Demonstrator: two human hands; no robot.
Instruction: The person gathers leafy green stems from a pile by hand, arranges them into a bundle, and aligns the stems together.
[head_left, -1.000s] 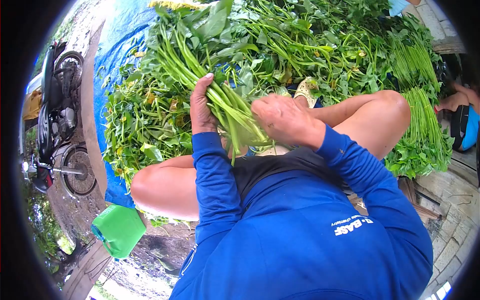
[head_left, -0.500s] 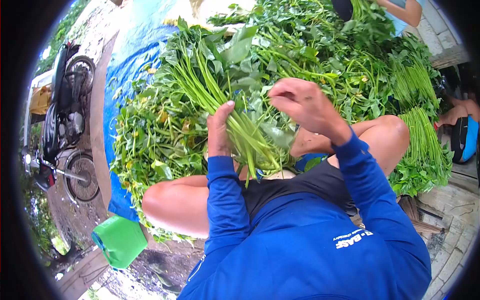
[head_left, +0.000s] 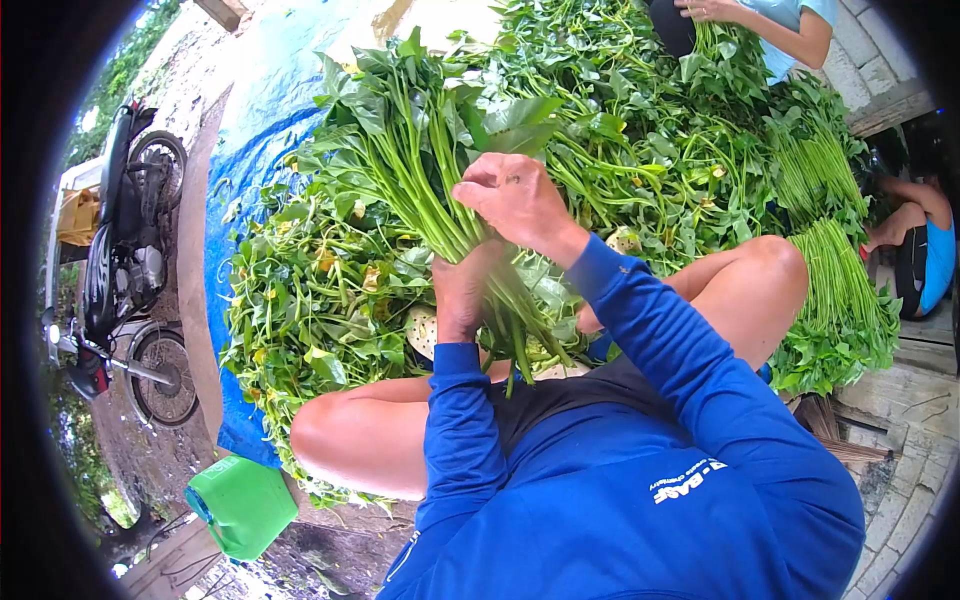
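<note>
A thick bunch of long-stemmed leafy greens (head_left: 415, 170) is gripped around its lower stems by my left hand (head_left: 463, 288), over my lap. The leaves point away from me and the cut stem ends hang toward my shorts. My right hand (head_left: 518, 203) is closed in a pinch right beside the upper stems; what its fingertips hold, if anything, is hidden. Broad leaves (head_left: 520, 125) stick out just beyond its fingers. Loose greens (head_left: 330, 290) lie heaped around my crossed legs.
A blue tarp (head_left: 225, 360) lies under the heap. Bundled greens (head_left: 835, 280) are stacked at right. Another person's hand (head_left: 712, 10) holds stems at the top; a second person (head_left: 935, 250) sits far right. At left are a motorcycle (head_left: 140, 260) and a green plastic container (head_left: 243, 505).
My right hand has moved left, from apart to beside the bunch's stems. My left hand, still holding the bunch, has shifted slightly right and toward me.
</note>
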